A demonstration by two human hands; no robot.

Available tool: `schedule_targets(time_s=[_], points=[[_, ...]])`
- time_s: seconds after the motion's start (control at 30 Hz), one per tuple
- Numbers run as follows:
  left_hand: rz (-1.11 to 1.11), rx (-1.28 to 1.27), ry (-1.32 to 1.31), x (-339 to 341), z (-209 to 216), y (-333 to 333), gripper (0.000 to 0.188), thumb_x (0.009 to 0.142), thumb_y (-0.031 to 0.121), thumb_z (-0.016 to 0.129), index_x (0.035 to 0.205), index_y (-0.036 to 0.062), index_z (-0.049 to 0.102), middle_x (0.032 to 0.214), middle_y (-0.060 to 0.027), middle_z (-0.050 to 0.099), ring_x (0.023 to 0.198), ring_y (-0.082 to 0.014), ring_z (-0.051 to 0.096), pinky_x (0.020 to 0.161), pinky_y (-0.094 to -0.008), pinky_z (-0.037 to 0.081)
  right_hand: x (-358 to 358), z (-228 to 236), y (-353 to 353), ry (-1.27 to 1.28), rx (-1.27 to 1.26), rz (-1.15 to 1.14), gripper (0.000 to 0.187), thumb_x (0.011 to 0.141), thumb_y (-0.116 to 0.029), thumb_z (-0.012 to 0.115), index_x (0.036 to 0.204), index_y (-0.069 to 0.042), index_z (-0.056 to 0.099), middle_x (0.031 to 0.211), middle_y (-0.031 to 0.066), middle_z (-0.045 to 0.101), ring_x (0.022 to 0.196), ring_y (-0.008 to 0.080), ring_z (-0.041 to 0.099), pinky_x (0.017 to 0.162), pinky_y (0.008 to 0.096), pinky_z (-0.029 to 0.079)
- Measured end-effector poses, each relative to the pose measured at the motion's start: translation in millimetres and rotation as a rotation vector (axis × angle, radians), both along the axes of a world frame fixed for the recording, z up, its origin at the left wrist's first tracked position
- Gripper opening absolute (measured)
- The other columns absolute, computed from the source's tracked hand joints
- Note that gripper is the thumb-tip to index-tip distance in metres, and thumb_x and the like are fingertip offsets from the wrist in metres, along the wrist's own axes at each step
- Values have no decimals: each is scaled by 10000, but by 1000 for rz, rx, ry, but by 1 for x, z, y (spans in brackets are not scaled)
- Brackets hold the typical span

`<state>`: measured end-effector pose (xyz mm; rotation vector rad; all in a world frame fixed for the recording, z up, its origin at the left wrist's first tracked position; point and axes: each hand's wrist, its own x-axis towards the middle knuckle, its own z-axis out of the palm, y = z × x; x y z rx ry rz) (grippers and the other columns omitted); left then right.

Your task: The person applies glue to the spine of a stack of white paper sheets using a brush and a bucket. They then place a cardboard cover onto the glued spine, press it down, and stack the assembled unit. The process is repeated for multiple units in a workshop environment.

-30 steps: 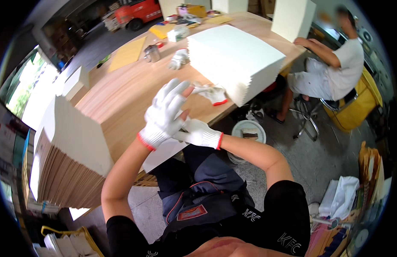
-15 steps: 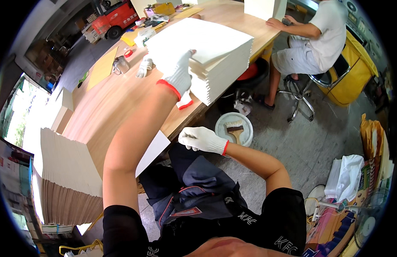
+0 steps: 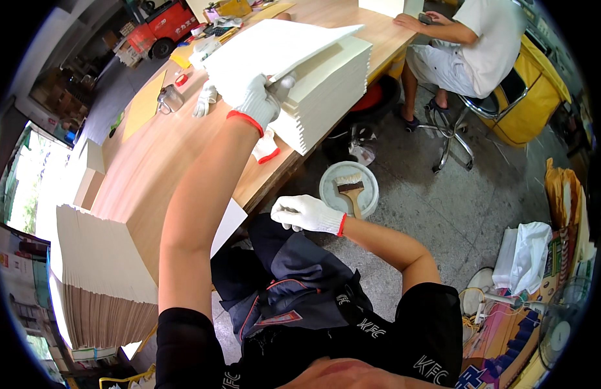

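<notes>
Workshop, red forklift, wooden worktable, tall paper stacks, brush in bucket

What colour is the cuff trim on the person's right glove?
Red; the cuff trim on the right glove shows best in the head view.

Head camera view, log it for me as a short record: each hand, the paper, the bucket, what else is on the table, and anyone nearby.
Left hand: white-gloved, holding the top sheets at their near edge
Right hand: white-gloved, fingers curled, no held object visible
Paper stack: on the table, top sheets tilted up off it
Bucket: on the floor, brush within its rim
Also on table: metal cup, red tape roll, loose gloves
Other person: seated at the table's far right, one hand on it
</notes>
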<state>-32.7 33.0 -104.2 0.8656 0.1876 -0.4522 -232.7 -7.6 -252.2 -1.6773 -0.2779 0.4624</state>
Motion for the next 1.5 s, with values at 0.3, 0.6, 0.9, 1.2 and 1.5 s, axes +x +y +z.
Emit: schedule_targets(time_s=[0.3, 0.6, 0.9, 1.2, 1.5], points=[[-34, -90, -117, -31, -11, 188, 323, 989, 120, 522, 1257, -59, 518, 907, -145, 665, 585, -164, 664, 485, -210, 586, 31, 23, 4, -23, 163, -203, 263, 968, -322, 590, 1031, -77, 661, 778, 31, 669, 616, 79, 604, 534, 232, 475], [102, 521, -43, -146, -85, 414, 511, 957, 70, 541, 1451, 82, 410, 1054, -98, 653, 654, -161, 641, 480, -302, 519, 176, 28, 80, 238, 253, -108, 476, 950, -357, 591, 1274, -8, 591, 1003, 69, 665, 809, 109, 618, 602, 242, 487], [11, 1090, 48, -161, -142, 454, 541, 910, 225, 665, 1377, 20, 484, 1186, -88, 637, 982, -196, 643, 863, -324, 520, 183, 23, 134, 29, -400, 77, 510, 898, -390, 632, 1178, 36, 650, 868, 24, 656, 755, 126, 567, 624, 271, 446], [425, 1920, -566, -240, -175, 425, 759, 696, 457, 831, 1271, 37, 571, 1351, -174, 538, 1282, -360, 473, 1063, -438, 407, 119, 8, 116, -826, -868, -96, 593, 826, -491, 700, 1239, -75, 606, 1282, 160, 600, 1170, 341, 568, 961, 435, 456], [228, 1945, -612, -249, -156, 417, 652, 691, 354, 829, 1232, 49, 631, 1444, -195, 480, 1344, -401, 408, 1111, -442, 349, 86, -13, 112, -931, -878, -67, 744, 816, -550, 680, 1332, -30, 551, 1403, 177, 512, 1328, 354, 434, 1106, 479, 311]])
